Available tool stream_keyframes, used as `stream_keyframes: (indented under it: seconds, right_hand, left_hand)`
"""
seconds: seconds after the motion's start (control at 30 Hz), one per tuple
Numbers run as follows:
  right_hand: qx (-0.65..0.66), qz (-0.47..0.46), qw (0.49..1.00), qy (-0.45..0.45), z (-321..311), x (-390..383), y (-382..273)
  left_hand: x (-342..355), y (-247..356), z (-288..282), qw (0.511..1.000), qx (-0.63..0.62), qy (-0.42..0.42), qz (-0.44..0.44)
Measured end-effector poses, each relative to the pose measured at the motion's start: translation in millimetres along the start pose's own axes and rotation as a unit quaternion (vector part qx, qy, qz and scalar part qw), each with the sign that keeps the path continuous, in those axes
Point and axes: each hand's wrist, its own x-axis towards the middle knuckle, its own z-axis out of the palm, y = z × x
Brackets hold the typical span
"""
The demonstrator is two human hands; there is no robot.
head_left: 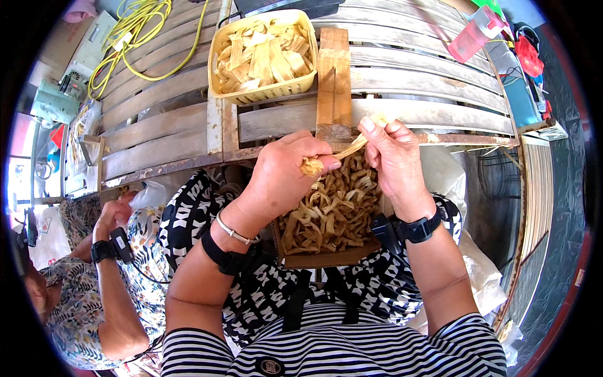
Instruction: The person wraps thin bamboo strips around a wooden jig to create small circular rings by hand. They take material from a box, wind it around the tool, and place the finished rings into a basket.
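Both my hands are closed on a pale yellow, fibrous strip (353,148) that stretches between them. My left hand (282,164) grips its left end, and a crumpled yellow bit pokes out under the thumb. At the other end, my right hand (392,147) pinches the strip between thumb and fingers, with a bit showing above the fingertips. Below the hands, a cardboard box (333,259) rests at my lap, filled with thin curled yellow-brown strips (330,210). Beyond them on the table stands a yellow plastic basket (270,94) heaped with wider, flat pale pieces (267,56).
A wooden block (333,75) lies on the slatted table (427,81) beside the basket. A yellow cable (157,75) is coiled at the far left, and a pink bottle (474,36) stands at the far right. Another person's hand (113,213) is at my left.
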Motion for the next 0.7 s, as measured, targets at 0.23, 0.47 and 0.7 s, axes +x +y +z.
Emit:
stream_keyframes:
  seconds: [0.23, 0.47, 0.7]
  right_hand:
    - [-0.228, -0.423, 0.853, 0.204, 2.9, 8.7, -7.4]
    - [-0.209, -0.152, 0.953, -0.156, 14.7, -16.0, 2.2]
    - [-0.143, -0.016, 0.978, -0.154, -0.4, -6.3, -8.3]
  left_hand:
    - [0.9, 7.6, -15.9, 0.923, -0.27, -0.067, -0.266]
    - [-2.3, 4.7, -18.3, 0.889, -0.377, -0.051, -0.255]
    - [2.3, -1.6, -15.7, 0.881, -0.326, 0.048, -0.339]
